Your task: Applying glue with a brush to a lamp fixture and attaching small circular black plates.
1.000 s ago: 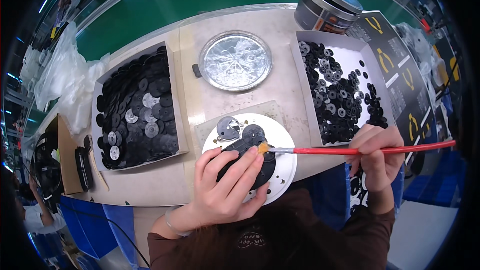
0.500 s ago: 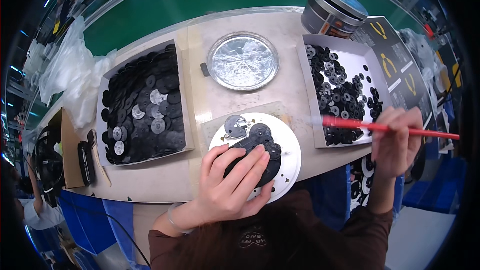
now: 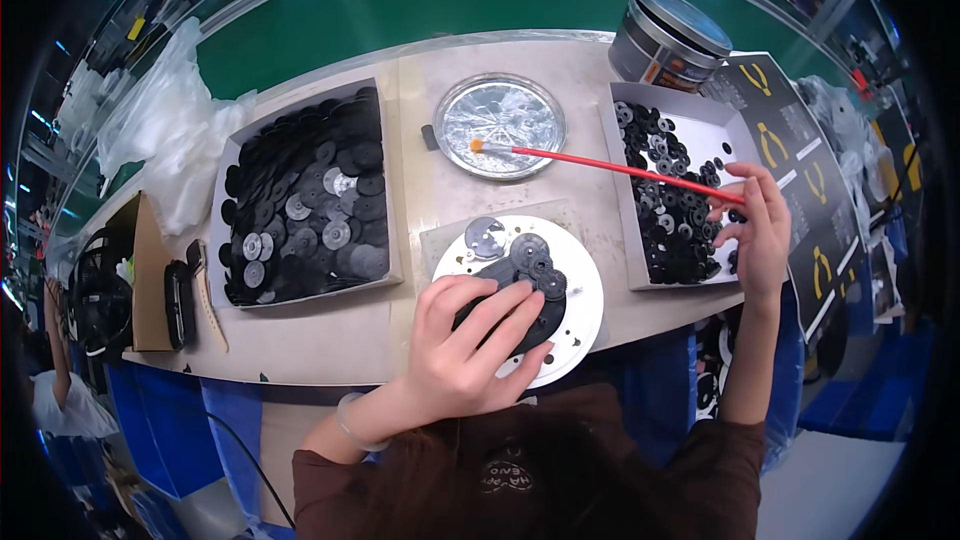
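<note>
My right hand (image 3: 757, 232) pinches the far end of a slim red-handled paintbrush (image 3: 610, 166), whose yellowish bristles are over a round metal lid (image 3: 500, 162) with a shiny, smeared surface. Whether the bristles touch it I cannot tell. My left hand (image 3: 468, 345) lies over a black gear mechanism (image 3: 545, 320), its fingers across the top and the thumb along the near side, holding it. Part of the mechanism is hidden under the fingers. Small black gears show at its far end. Beneath it is a white round plate (image 3: 585, 325) with small holes.
At left stands a box (image 3: 393, 230) full of black and grey discs. Another box (image 3: 622, 190) at right holds small black gears, with a grey tin (image 3: 665, 40) behind it. Plastic bags (image 3: 165, 130) lie at far left; a dark printed mat (image 3: 815, 200) lies at right.
My right hand has moved left and slightly up, bringing the brush from above the right box to the metal lid. My left hand stays on the mechanism. The whole view has shifted a little.
</note>
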`<state>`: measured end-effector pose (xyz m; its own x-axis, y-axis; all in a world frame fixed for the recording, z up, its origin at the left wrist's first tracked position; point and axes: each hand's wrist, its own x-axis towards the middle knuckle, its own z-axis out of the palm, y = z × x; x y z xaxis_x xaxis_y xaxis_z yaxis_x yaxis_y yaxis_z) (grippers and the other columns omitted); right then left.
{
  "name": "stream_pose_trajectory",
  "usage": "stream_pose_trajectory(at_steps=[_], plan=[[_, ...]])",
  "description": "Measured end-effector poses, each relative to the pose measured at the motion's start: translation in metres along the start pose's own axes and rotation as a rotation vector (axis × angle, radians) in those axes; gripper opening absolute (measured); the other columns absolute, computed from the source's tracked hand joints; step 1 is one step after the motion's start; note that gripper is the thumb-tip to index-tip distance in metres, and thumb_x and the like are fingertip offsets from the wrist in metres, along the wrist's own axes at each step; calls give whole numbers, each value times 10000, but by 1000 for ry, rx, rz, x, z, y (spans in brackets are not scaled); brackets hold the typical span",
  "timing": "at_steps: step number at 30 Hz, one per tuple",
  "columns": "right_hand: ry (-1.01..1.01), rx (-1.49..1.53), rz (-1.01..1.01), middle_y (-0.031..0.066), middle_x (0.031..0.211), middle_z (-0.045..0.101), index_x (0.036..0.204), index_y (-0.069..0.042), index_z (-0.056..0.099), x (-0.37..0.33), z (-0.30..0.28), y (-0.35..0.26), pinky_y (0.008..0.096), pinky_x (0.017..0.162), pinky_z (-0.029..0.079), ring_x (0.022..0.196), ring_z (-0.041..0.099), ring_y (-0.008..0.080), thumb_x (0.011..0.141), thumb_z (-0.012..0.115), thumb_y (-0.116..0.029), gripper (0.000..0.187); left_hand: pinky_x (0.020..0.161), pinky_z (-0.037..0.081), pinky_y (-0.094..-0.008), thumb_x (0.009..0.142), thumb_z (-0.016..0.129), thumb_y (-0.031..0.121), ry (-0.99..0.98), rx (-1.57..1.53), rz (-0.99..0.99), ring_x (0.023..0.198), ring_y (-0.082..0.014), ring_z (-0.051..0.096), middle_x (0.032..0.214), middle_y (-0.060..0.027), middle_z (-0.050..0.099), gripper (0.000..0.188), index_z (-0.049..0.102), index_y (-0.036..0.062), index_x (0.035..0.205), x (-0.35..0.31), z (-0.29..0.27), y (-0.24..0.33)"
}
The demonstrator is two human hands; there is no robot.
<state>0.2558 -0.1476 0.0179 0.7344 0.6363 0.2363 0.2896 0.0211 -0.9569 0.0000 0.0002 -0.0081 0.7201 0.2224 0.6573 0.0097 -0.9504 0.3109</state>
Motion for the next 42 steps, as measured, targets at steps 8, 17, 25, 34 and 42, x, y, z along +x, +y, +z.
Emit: stream_pose_trajectory(at_steps=[8, 17, 25, 34, 42], plan=[[61, -310, -59, 71, 920, 597, 1112, -15, 507, -23, -33, -7, 184, 603, 452, 855, 559, 101, 924, 436, -195, 270, 792, 349, -406, 605, 710, 191, -80, 47, 27, 931, -277, 423, 977, -88, 480, 337, 583, 22, 867, 11, -27, 13], [-475, -274, 209, 125, 786, 617, 980, 56, 554, -88, -80, -42, 196, 549, 435, 707, 617, 154, 732, 568, -155, 325, 829, 370, -372, 695, 638, 128, -123, 325, -3, 940, -313, 447, 950, -147, 515, 184, 583, -19, 791, 128, -24, -95], [-273, -253, 587, 39, 672, 622, 928, -2, 604, -156, -164, 55, 216, 572, 459, 635, 596, 89, 842, 551, -161, 188, 722, 460, -425, 699, 621, 249, -300, 949, -171, 953, -293, 508, 949, -112, 550, 248, 645, 52, 849, 183, 24, -262], [347, -152, 1240, 56, 741, 641, 996, -68, 575, -234, -204, 235, 277, 551, 502, 644, 622, 131, 830, 563, -297, 284, 771, 448, -450, 777, 493, 217, -186, 1140, -313, 888, -349, 567, 898, -147, 616, 225, 638, 47, 802, 205, -2, -311], [814, 534, 1203, 142, 1012, 567, 1072, -56, 500, -225, -209, 407, 491, 742, 492, 920, 572, 268, 840, 509, -245, 299, 449, 261, -289, 886, 527, 193, 91, 483, -90, 483, -146, 276, 545, -113, 330, 268, 542, -39, 751, 186, -11, -189]])
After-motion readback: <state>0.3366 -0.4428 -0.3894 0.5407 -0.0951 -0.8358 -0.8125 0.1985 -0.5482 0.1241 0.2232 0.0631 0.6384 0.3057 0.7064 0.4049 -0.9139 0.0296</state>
